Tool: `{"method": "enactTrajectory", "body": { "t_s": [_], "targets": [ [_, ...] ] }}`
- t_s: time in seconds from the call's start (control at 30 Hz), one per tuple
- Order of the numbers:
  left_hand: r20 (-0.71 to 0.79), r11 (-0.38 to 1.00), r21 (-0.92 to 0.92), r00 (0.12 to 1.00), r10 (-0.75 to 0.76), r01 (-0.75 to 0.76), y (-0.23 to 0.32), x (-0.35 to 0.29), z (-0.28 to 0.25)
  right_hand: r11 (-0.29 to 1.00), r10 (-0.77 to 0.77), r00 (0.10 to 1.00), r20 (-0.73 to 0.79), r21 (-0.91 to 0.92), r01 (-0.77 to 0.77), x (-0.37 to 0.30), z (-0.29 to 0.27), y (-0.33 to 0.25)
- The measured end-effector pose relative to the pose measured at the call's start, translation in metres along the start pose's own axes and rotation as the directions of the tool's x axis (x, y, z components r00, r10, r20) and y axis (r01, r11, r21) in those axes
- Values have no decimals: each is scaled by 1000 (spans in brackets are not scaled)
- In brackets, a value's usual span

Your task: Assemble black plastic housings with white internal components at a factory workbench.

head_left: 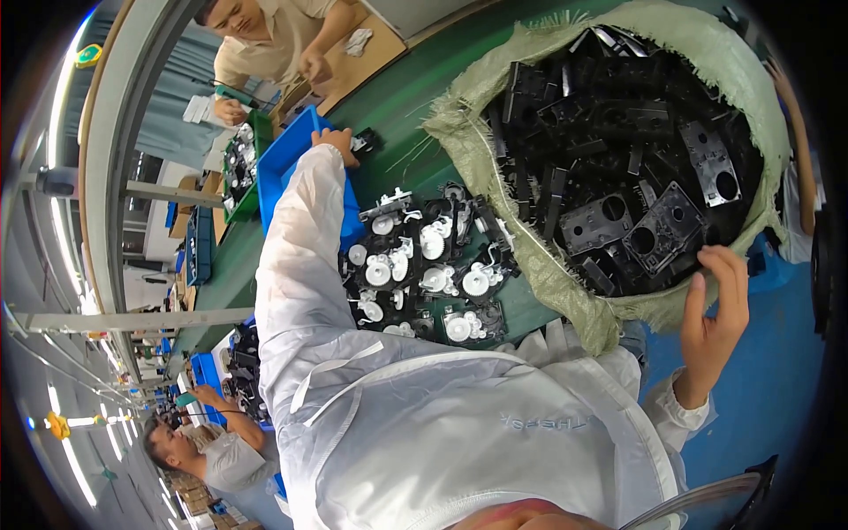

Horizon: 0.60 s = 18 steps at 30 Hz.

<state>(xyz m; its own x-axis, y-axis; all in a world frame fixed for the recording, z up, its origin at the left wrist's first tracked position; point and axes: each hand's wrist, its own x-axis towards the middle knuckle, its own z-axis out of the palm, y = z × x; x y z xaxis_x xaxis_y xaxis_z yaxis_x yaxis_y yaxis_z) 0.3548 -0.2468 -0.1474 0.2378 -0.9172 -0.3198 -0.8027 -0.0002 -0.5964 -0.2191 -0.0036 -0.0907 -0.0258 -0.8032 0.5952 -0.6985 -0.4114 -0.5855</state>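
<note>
My left hand [336,147] reaches far out, its fingers closed over the edge of a blue plastic bin [287,159]. Just right of that hand, a small black part [366,140] lies on the green work surface. My right hand [717,322] is at the near right rim of a pale green woven sack [565,296]; its fingers are apart and slightly bent, with nothing seen in them. The sack is full of black plastic housings [667,228], some plate-like with round holes. Between bin and sack lie several black assemblies with white gears [433,243], loosely grouped.
The green work surface [402,110] runs away toward a person [274,53] handling parts across from me. A green bin [256,159] of gear parts stands beyond the blue one. Another person [216,455] works at the lower left. A metal post [110,159] rises on the left.
</note>
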Motion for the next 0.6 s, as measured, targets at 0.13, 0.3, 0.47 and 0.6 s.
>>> {"method": "enactTrajectory", "body": {
  "t_s": [0.13,0.3,0.47,0.6],
  "targets": [
    [68,994,-41,993,-94,97,-1,7,0,985,46,999,13,-165,-43,4,6,-1],
    [-168,954,-298,984,-64,12,3,2,2,964,-22,998,57,-264,36,15,8,4],
    [-402,854,-431,910,107,-291,9,-43,-26,927,-70,989,132,-359,114,24,11,5],
    [-681,760,-459,732,31,-460,35,-134,-66,871,-92,970,223,-455,187,27,6,7]
  ]
}}
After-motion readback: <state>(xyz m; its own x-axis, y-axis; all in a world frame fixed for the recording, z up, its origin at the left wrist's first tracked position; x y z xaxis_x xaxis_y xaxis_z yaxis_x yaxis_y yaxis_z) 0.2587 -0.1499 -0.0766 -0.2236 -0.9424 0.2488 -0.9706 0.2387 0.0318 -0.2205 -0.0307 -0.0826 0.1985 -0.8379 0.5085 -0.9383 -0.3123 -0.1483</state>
